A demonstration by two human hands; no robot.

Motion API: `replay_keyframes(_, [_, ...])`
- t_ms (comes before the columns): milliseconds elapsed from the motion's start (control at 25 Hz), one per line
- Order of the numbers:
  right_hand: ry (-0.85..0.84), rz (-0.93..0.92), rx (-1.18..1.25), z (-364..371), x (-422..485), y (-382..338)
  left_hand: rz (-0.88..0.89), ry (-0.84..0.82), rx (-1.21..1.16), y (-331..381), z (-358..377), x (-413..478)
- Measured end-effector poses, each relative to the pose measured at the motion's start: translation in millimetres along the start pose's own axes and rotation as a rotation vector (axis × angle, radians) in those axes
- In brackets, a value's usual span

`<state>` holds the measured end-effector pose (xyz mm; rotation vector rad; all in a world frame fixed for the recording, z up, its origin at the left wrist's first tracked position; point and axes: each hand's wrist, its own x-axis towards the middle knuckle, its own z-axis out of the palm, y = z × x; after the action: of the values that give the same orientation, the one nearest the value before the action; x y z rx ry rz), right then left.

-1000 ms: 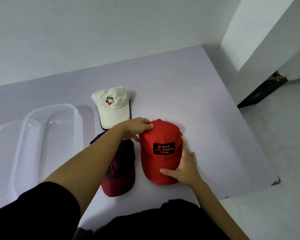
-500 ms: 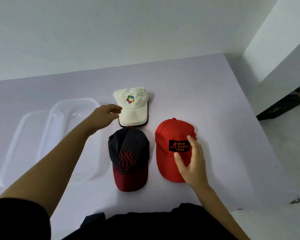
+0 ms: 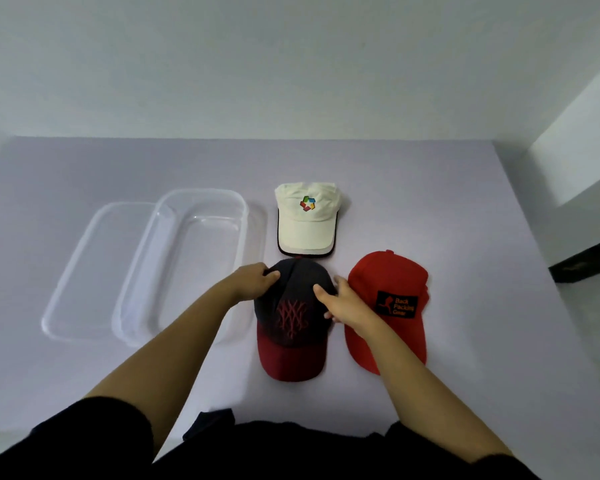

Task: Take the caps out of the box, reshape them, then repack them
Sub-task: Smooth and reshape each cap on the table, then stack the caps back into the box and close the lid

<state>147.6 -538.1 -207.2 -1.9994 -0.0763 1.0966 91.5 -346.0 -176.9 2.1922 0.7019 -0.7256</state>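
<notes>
Three caps out of the clear box (image 3: 201, 216) — both hands' grip pinching the dark cap (image 3: 293, 306) crown, reshaping; repacking pending.

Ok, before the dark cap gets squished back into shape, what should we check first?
1. Both hands on the dark cap: ok. The left hand holds its back left edge and the right hand its right side.
2. Dark cap lying flat, brim toward the person: ok.
3. Red cap out of the way: cannot tell. The right wrist lies over its left edge.
4. White cap apart from the dark cap: ok, a thin gap shows.
5. Clear box open with nothing inside for repacking: ok.
6. Dark cap's crown already rounded: cannot tell.
</notes>
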Motion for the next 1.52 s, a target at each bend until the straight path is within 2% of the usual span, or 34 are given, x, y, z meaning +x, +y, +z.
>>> replay_keyframes(80, [0.004, -0.041, -0.042, 2, 0, 2, 0.042, 0.015, -0.101, 1, 4, -1])
replay_keyframes(200, [0.116, -0.243, -0.034, 3, -12, -2, 0.167, 0.084, -0.342, 0, -3, -15])
replay_keyframes(320, [0.260, -0.396, 0.226, 4, -40, -23, 0.305, 0.275, -0.486, 18, -5, -36])
replay_keyframes(440, [0.415, -0.512, 0.380, 5, -64, -47, 0.316, 0.475, -0.631, 50, 5, -58])
replay_keyframes(560, [0.531, -0.562, 0.379, 4, -82, -53, 0.375, 0.597, -0.602, 66, 8, -77])
replay_keyframes(640, [0.501, -0.530, 0.489, -2, -89, -50, 0.442, 0.659, -0.604, 71, 2, -88])
replay_keyframes(800, [0.495, -0.440, 0.621, -18, -97, -50, 0.539, 0.622, -0.730, 80, -11, -105])
replay_keyframes(1000, [0.577, -0.550, 0.558, -22, -112, -57, 0.533, 0.534, -0.843, 80, -15, -108])
replay_keyframes(1080, [0.627, -0.582, 0.527, -19, -115, -58, 0.471, 0.420, -0.879, 81, -18, -107])
replay_keyframes(1200, [0.699, -0.600, 0.514, -18, -119, -62, 0.370, 0.164, -0.865, 72, -17, -108])
replay_keyframes(1280, [0.693, -0.581, 0.533, -16, -119, -62, 0.306, 0.065, -0.916, 67, -10, -110])
replay_keyframes(1360, [0.689, -0.561, 0.517, -12, -118, -61, 0.251, 0.149, -0.951, 68, 2, -109])
replay_keyframes(1480, [0.664, -0.539, 0.543, -12, -117, -59, 0.183, 0.429, -1.046, 76, 6, -110])
replay_keyframes(1520, [0.642, -0.533, 0.563, -13, -116, -59, 0.161, 0.469, -1.085, 78, 2, -110])
